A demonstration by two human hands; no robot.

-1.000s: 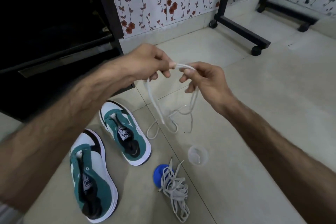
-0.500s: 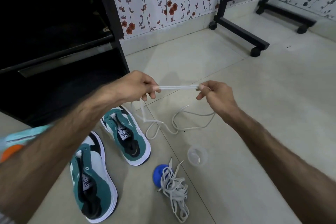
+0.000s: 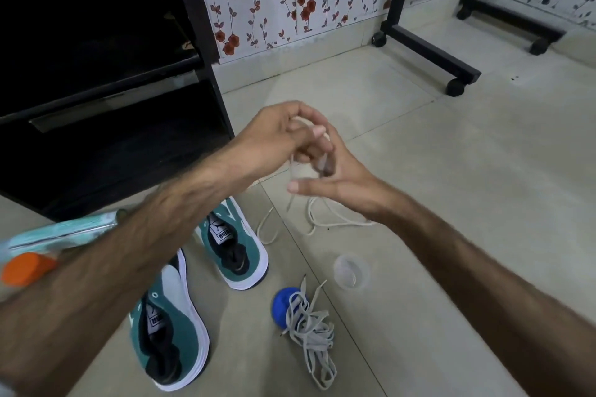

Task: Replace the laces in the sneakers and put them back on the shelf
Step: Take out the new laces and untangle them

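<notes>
Two green-and-white sneakers without laces lie on the floor: one (image 3: 237, 251) farther off, one (image 3: 169, 332) nearer. My left hand (image 3: 277, 135) grips a white lace (image 3: 322, 219) near its top. My right hand (image 3: 335, 177) meets it, fingers hooked in the same lace, thumb stretched out. The lace's loose end trails on the tiles below. A bundle of grey laces (image 3: 312, 338) lies by a blue lid (image 3: 283, 303). The dark shelf unit (image 3: 106, 84) stands at the left.
A clear plastic cup (image 3: 351, 271) lies on the tiles. An orange-capped bottle (image 3: 25, 267) and a pale green packet (image 3: 61, 232) sit at the left edge. A black wheeled frame (image 3: 429, 48) stands by the floral wall.
My hands had the lace stretched taut between them half a second ago; now they have come together, with the lace looping around my right fingers.
</notes>
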